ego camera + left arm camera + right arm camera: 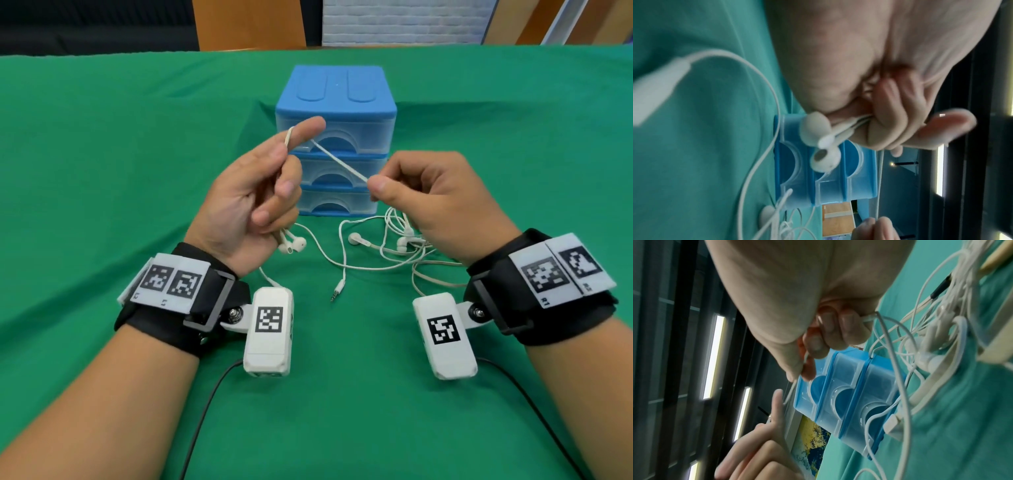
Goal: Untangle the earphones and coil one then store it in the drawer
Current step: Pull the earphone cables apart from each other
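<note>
My left hand [274, 192] is raised in front of the drawer unit and grips a white earphone cable [337, 161]. The cable loops over its straight index finger, and the two earbuds [291, 243] hang below the curled fingers [890, 116]. Up close, the earbuds [818, 146] dangle from that grip. My right hand [376, 188] pinches the same cable between thumb and forefinger, and the strand runs taut between the hands. The blue drawer unit [335, 113] has three clear drawers, all closed. In the right wrist view, the cable [791, 391] leaves the right hand [818, 340] toward the left index finger.
A tangle of other white earphones [400, 240] lies on the green cloth [102, 171] below my right hand, also seen as a tangle [931, 345] beside the drawer unit [849, 394]. A jack plug [337, 289] lies between my wrists. Black camera leads trail toward me.
</note>
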A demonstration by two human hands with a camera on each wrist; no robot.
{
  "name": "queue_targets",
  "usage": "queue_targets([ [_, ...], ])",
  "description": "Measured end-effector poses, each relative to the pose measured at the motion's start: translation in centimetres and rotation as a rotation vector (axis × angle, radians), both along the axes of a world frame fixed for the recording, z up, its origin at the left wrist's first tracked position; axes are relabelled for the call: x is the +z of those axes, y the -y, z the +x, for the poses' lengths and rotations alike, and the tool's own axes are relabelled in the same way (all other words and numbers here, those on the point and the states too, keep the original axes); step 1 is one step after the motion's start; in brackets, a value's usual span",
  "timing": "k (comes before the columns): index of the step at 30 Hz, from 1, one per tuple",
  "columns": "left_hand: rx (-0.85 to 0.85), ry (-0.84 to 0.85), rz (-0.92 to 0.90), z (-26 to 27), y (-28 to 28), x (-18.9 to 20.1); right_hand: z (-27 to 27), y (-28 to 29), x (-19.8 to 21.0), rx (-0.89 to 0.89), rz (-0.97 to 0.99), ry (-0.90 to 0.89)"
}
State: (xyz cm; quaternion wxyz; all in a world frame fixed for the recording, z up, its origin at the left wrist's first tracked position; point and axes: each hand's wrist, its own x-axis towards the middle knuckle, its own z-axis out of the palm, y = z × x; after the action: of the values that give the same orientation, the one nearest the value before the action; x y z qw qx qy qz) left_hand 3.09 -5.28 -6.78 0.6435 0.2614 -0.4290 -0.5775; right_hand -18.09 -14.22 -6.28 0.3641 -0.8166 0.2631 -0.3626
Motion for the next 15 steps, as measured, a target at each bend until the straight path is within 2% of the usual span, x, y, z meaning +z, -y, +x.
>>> queue_targets([
  [3,0.118,-0.034,0.020,-0.4,0.0,0.0,-0.1,-0.6,0.3,0.120,0.013,-0.095],
  [8,0.206,-0.173,0.042,-0.6,0.2,0.1,-0.2,-1.6,0.9,0.300,0.098,-0.158],
  [12,0.233,-0.229,0.019,-0.5,0.5,0.0,-0.1,-1.9,1.1,0.353,0.094,-0.194],
  [15,0.236,-0.204,0.006,-0.6,0.6,-0.1,0.2,-2.3,1.4,0.382,0.071,-0.250],
])
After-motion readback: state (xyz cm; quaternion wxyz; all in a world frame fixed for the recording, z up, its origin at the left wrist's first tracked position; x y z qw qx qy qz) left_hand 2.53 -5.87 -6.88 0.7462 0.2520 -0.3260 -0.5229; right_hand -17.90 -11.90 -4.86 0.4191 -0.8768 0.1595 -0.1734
